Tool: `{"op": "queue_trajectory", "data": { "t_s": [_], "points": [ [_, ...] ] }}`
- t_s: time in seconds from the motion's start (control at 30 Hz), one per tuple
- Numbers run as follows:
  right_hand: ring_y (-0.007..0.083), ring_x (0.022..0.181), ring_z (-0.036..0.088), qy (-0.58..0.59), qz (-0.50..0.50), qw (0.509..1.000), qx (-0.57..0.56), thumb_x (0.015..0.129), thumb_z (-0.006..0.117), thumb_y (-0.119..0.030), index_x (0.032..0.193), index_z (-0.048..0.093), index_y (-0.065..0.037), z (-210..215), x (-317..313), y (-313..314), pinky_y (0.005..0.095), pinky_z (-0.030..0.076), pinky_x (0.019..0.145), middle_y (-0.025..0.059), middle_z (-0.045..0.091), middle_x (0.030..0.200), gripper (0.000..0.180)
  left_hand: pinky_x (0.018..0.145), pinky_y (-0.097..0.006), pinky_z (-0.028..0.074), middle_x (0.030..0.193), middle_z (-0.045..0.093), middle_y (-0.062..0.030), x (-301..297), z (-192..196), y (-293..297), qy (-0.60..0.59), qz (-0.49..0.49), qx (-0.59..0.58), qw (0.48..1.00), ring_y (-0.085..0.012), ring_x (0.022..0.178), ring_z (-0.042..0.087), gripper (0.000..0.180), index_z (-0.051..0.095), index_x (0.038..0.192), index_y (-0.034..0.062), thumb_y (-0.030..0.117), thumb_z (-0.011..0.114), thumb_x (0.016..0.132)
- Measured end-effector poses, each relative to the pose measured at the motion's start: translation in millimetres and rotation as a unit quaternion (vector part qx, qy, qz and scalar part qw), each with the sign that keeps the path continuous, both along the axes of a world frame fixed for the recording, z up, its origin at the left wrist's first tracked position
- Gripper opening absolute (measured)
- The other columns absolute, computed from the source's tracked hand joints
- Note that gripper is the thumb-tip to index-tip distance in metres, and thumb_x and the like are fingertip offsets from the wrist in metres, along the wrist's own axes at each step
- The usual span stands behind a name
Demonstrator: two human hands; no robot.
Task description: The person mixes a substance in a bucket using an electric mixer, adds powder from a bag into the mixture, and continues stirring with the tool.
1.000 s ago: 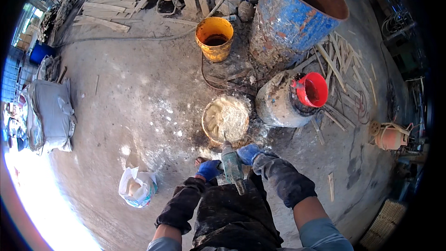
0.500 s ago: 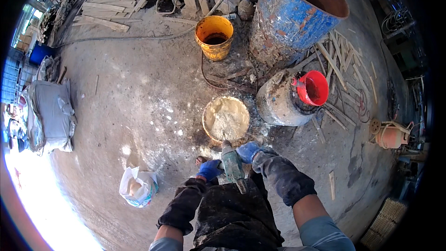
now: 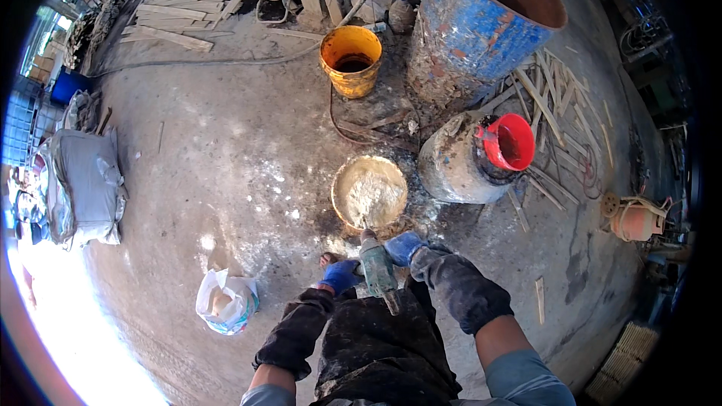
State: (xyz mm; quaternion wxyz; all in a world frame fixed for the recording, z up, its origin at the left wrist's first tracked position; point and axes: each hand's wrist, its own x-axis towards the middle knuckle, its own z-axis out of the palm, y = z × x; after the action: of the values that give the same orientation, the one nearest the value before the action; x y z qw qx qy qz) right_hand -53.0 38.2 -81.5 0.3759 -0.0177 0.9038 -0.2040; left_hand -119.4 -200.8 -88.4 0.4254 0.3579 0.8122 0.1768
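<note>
I have my left hand point(image 3: 342, 276) curled tight at the left side of a green drill point(image 3: 378, 271), and my right hand point(image 3: 404, 248) closed on its right side, the fingertips hidden from me. The drill points away, its front end at the near rim of a round tub point(image 3: 336, 204) holding pale mix point(image 3: 374, 189). Beyond, I see a yellow bucket point(image 3: 352, 81) on the floor point(image 3: 188, 143); to the right, a red pail point(image 3: 492, 147) and a big blue drum point(image 3: 481, 41).

Pale mixture point(image 3: 371, 192) reshaped — left-side grooves smoothed over, rough patch more central, whole scene slightly farther right in view
</note>
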Motion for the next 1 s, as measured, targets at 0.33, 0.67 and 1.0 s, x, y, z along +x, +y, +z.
{"op": "queue_trajectory", "data": {
  "t_s": [0.33,0.67,1.0],
  "points": [
    [0.0321,0.082,0.068,0.047,0.083,0.995,0.002,0.081,0.056,-0.028,0.090,0.064,-0.010,-1.3,-10.3,5.1,0.0477,0.052,0.068,0.0122,0.070,0.087,0.022,0.074,-0.044,0.049,0.088,0.068,-0.0146,11.0,-9.1,-4.3,-0.048,0.044,-0.003,0.998,-0.0352,0.085,0.064,0.038,0.066,0.096,0.0109,0.041,0.069,0.074],
    [0.0316,0.085,0.068,0.018,0.055,0.998,0.005,0.087,0.050,-0.027,0.093,0.068,-0.009,1.3,-4.8,-8.7,0.0467,0.052,0.072,0.0132,0.070,0.091,0.027,0.076,-0.043,0.049,0.090,0.068,-0.0150,11.0,-13.6,-15.4,-0.034,0.021,-0.027,0.999,-0.0344,0.088,0.064,0.038,0.066,0.097,0.0113,0.041,0.070,0.073],
    [0.0327,0.081,0.068,0.043,0.077,0.996,-0.003,0.081,0.054,-0.030,0.086,0.066,-0.009,-3.9,-9.1,-6.7,0.0482,0.052,0.069,0.0143,0.069,0.086,0.024,0.077,-0.043,0.049,0.092,0.068,-0.0156,16.9,-0.1,-12.9,-0.076,0.056,-0.043,0.995,-0.0350,0.089,0.064,0.041,0.066,0.100,0.0102,0.042,0.070,0.073]
  ]
}}
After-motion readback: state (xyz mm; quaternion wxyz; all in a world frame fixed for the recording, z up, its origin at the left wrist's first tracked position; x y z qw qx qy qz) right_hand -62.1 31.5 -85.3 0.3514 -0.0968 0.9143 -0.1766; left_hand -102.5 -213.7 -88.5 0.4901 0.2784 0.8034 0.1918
